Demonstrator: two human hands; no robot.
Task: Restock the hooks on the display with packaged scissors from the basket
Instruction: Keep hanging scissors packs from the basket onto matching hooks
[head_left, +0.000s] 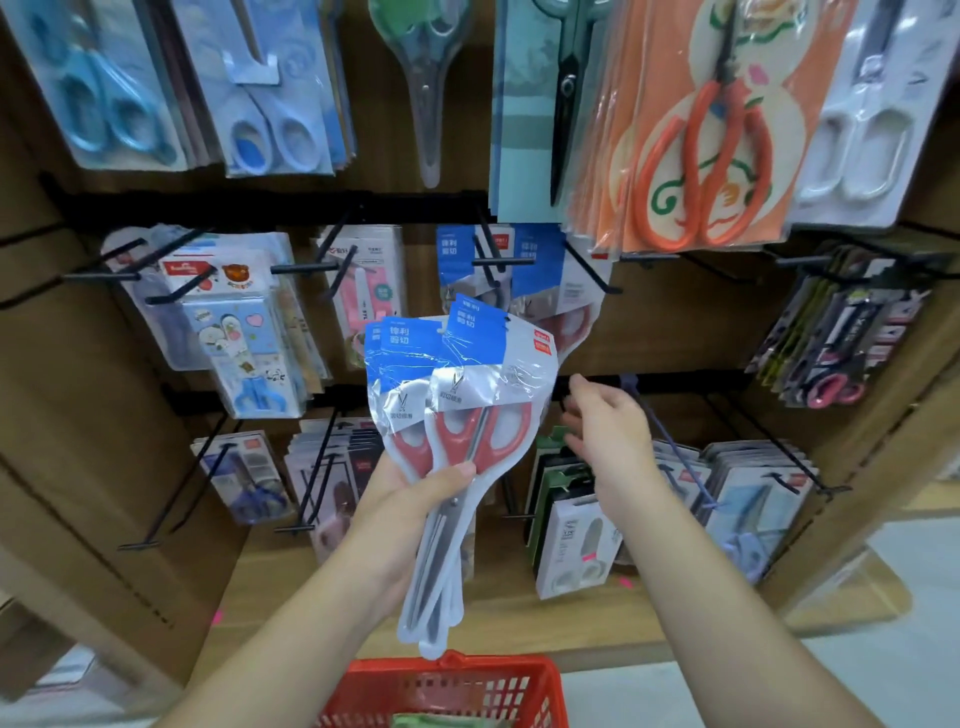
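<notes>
Red basket (452, 669) below, display (675, 322) filling the view. Packaged scissors (457, 395), a fanned bunch, gripped mid-display by the left hand (410, 499); right hand (608, 431) hovers beside, fingers loose, holding nothing. Hanging step, I reckon: next, thread 1 pack onto the matching hook (500, 261)

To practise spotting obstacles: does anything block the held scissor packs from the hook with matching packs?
Nothing visible does. The scissor packs in the left hand sit below the hook, whose front end is bare; the right hand is off to the side.
</notes>
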